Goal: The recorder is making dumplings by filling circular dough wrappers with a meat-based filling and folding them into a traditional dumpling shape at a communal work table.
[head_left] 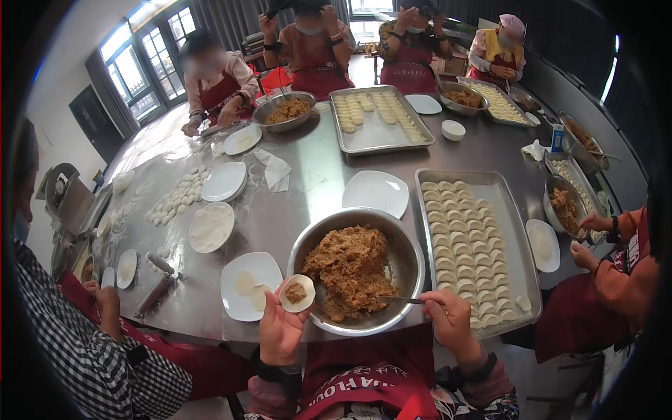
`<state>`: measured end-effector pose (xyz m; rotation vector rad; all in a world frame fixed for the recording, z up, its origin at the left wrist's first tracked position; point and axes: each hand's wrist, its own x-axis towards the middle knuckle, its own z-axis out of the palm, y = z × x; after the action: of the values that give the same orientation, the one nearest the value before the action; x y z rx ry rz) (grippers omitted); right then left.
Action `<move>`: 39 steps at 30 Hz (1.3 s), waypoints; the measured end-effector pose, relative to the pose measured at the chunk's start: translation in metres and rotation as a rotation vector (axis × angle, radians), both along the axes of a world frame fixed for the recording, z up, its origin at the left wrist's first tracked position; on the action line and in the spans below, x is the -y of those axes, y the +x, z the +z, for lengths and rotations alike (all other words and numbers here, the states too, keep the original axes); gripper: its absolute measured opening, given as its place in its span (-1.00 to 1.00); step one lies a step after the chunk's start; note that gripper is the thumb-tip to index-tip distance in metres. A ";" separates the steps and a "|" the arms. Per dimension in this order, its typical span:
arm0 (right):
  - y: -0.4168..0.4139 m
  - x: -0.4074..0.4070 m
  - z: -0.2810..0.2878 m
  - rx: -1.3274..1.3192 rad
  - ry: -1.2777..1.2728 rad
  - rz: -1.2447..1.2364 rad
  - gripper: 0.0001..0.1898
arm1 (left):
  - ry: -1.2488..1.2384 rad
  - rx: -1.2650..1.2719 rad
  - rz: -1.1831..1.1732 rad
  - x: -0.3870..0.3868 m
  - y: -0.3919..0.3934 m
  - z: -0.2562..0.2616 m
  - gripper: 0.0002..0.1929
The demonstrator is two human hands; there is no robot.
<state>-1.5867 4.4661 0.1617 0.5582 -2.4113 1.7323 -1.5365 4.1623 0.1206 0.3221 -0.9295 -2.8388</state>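
On the fingers of my left hand [283, 328] lies a round dough wrapper [297, 293] with a dab of filling in its middle. My right hand [450, 320] grips the handle of a metal utensil [401, 300], its far end in the ground filling [349, 262]. That filling sits in a large steel bowl [415, 236] at the table's near edge. Left of the bowl, a white plate [234, 304] carries a few flat wrappers [245, 283]. To the right, a metal tray [517, 226] holds rows of folded dumplings [462, 247].
Past the bowl lies an empty white plate [375, 191]. Dough pieces [178, 197], stacked plates [224, 181] and a bowl of flour [211, 227] stand left. Farther back is another dumpling tray [380, 144]. Several people work around the steel table, one close on each side.
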 end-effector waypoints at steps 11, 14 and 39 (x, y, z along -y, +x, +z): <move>-0.024 0.012 -0.049 -0.020 0.126 -0.147 -0.89 | 0.053 0.043 -0.280 -0.032 -0.009 0.002 -0.36; -0.018 0.001 -0.047 -0.034 0.163 -0.182 -0.81 | 0.087 0.011 -0.374 -0.045 -0.015 0.008 -0.32; 0.019 0.043 -0.023 -0.769 0.358 0.151 -0.78 | 0.188 0.037 -0.601 -0.067 0.001 0.021 -0.32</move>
<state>-1.5681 4.4233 0.1391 1.2074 -2.1132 0.8530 -1.5360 4.2290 0.1419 0.1255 -0.8858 -3.4902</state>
